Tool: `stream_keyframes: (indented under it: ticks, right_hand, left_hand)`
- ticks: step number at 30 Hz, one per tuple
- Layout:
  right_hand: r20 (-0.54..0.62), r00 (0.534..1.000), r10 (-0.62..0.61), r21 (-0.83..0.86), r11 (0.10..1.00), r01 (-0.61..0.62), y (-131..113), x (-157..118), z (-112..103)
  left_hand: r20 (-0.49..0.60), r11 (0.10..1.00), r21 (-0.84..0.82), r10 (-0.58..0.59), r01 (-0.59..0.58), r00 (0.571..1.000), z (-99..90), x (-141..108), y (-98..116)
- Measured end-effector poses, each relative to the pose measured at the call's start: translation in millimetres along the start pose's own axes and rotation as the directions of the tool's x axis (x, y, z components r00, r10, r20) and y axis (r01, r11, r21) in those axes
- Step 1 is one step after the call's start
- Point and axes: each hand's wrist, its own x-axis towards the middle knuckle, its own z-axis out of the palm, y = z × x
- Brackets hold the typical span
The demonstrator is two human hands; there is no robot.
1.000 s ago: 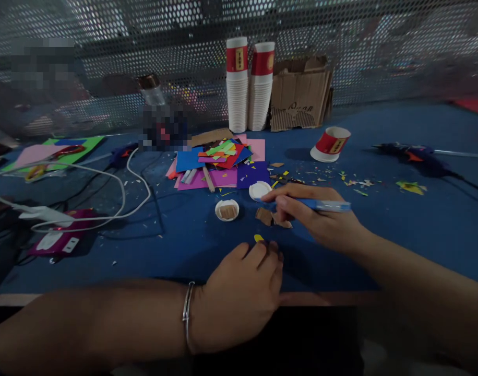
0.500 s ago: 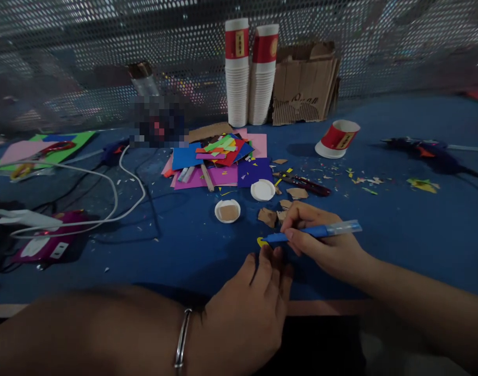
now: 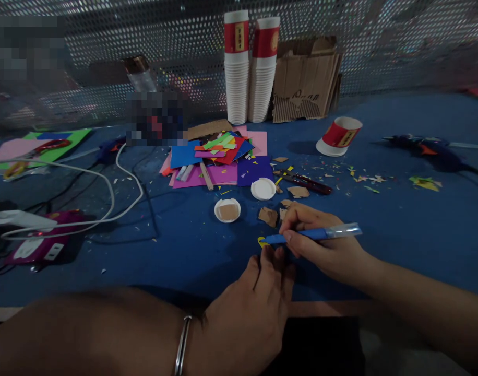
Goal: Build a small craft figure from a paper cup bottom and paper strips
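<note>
A blue marker pen (image 3: 313, 233) is gripped in my right hand (image 3: 325, 245), thumb and fingers closed round its barrel. Its tip rests on a small yellow paper piece (image 3: 261, 241) lying on the table. My left hand (image 3: 250, 303) comes in from below, its bent fingertips pressing the near edge of that piece against the table and hiding part of it. Torn cardboard bits (image 3: 268, 216) lie just beyond the pen. Past them are a white paper disc (image 3: 263, 189) and another white disc (image 3: 219, 214) with a cardboard square on it.
Coloured paper (image 3: 186, 177) with scraps and markers is piled mid-table, scissors (image 3: 307, 183) beside it. Two paper cup stacks (image 3: 236, 89) and a cardboard box (image 3: 301, 83) stand behind. A cut cup (image 3: 341, 137) and glue gun (image 3: 427, 151) lie right; a purple power strip (image 3: 39, 243) with cables left.
The view has shifted slightly. Both hands stay at the yellow paper piece, with the pen tip still on it; little else has moved.
</note>
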Motion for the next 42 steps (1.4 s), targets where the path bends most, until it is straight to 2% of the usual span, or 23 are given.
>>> stream_keyframes:
  ticks: [11, 23, 34, 38, 42]
  right_hand:
    - [0.014, 0.999, 0.031, 0.021, 0.999, -0.031, 1.4, -3.3, -0.3]
    - [-0.025, 0.999, 0.03, -0.037, 0.999, -0.03, 4.4, -3.4, 0.1]
    - [-0.035, 0.998, 0.05, 0.042, 0.998, -0.049, 5.0, -8.2, -1.7]
    - [-0.026, 0.999, 0.025, 0.029, 0.999, -0.024, 5.5, -7.2, -1.8]
    - [-0.029, 1.0, 0.011, -0.003, 1.0, -0.011, 4.2, -5.0, -1.1]
  left_hand:
    - [0.019, 0.999, 0.002, 0.047, -0.047, 0.999, -5.2, 1.9, -3.2]
    - [0.003, 1.0, -0.014, 0.014, -0.014, 1.0, -5.6, 2.5, -2.5]
    - [0.021, 1.0, -0.005, 0.027, -0.026, 0.999, -3.5, 0.7, -1.4]
    - [0.0, 0.999, -0.003, 0.04, -0.04, 0.999, -4.1, 0.7, -2.2]
    - [0.023, 0.999, 0.003, 0.049, -0.049, 0.999, -6.7, 1.8, -3.5]
